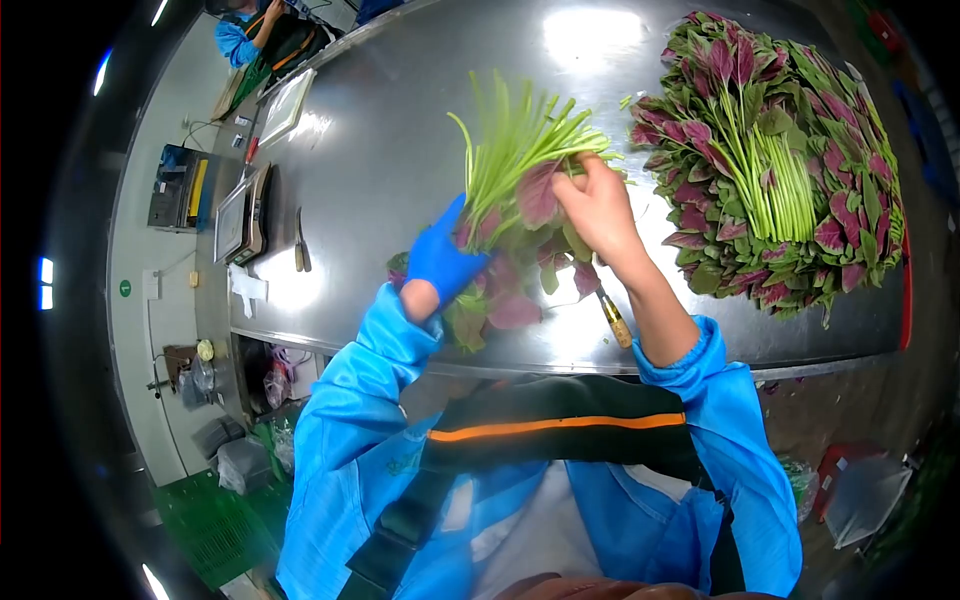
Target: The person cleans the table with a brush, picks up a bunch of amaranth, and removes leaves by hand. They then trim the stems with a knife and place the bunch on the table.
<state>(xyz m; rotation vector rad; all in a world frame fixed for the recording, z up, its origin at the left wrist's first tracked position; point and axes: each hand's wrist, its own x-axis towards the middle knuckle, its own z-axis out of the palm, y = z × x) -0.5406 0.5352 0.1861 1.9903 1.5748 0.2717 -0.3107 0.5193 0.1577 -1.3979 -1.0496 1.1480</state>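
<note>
My left hand point(441, 257), in a blue glove, is closed round a bunch of red amaranth point(510, 150). The green stem ends fan upward and to the right; the purple-green leaves hang blurred below the glove. My bare right hand point(597, 205) is closed at the bunch's right side, thumb and fingers pinching at the stems beside a purple leaf point(538, 196). Just under my right wrist, a knife with a wooden handle point(615, 322) lies on the metal table, its blade partly hidden by leaves.
A big heap of red amaranth point(690, 215) lies on the table point(380, 130) at the right. To the left are a second knife point(301, 245), a weighing scale point(243, 215) and a white-framed tray point(287, 105). Another person point(270, 40) stands at the far left end.
</note>
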